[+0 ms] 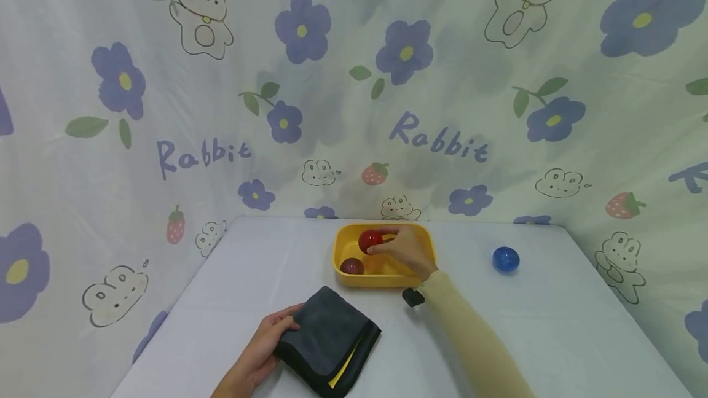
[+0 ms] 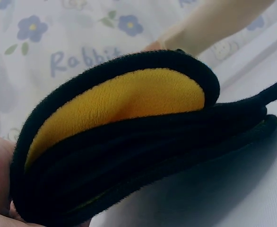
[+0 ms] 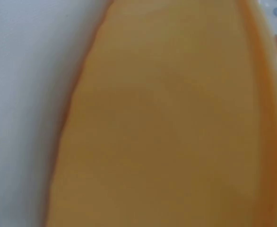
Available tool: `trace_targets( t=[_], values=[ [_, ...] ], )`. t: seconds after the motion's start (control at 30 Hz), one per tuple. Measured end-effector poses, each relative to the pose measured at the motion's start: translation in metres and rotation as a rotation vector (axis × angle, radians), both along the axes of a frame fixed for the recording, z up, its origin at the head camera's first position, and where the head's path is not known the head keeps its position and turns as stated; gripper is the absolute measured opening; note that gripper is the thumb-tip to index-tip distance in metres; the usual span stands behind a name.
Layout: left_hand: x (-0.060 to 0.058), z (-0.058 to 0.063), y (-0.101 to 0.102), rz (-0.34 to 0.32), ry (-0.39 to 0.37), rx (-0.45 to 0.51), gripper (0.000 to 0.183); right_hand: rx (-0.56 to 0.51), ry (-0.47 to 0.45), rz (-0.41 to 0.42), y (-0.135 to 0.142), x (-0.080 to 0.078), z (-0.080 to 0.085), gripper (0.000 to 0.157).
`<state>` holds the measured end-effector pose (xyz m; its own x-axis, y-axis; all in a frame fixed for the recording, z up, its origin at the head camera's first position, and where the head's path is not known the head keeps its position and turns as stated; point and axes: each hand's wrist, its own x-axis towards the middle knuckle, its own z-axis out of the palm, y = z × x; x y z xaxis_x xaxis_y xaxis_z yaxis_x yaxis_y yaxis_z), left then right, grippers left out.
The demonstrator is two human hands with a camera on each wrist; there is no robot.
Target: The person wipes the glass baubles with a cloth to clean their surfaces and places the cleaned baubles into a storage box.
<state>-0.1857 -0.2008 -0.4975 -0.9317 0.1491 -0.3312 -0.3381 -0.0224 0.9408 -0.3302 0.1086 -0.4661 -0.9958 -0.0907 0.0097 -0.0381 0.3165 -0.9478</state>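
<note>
My left hand (image 1: 262, 349) grips the left edge of a folded cloth (image 1: 332, 330), dark grey with a black border and a yellow inner face. In the left wrist view the yellow side of the folded cloth (image 2: 124, 97) shows between dark layers. My right hand (image 1: 406, 249) reaches into a yellow plastic tub (image 1: 381, 281) and pinches a glossy red ball (image 1: 370, 241) between thumb and fingers. A darker red ball (image 1: 352, 266) lies in the tub's front left corner. The tub's outer wall (image 3: 162, 118) fills most of the right wrist view.
On the white tabletop (image 1: 564, 324), to the right of the tub, sits a shiny blue ball (image 1: 506, 260). A patterned curtain (image 1: 343, 109) with rabbits and flowers hangs behind the table and along its sides.
</note>
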Motion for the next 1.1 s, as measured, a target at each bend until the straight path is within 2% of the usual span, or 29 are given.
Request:
trace_targets(
  t=[0.23,0.43,0.9,1.1],
  values=[
    [0.000,-0.001,-0.001,-0.017,0.011,0.003,0.060,-0.009,-0.088,0.013,-0.007,-0.005,-0.011,0.049],
    [0.002,-0.002,0.000,-0.014,0.001,-0.010,0.059,0.036,-0.113,0.016,-0.008,-0.006,-0.016,0.047],
    [0.001,-0.002,0.001,-0.052,0.002,0.004,0.060,0.089,-0.073,0.027,-0.012,-0.010,-0.020,0.047],
    [0.002,-0.001,0.002,-0.046,-0.008,-0.006,0.061,0.135,-0.045,0.054,-0.011,-0.009,-0.015,0.057]
  ],
)
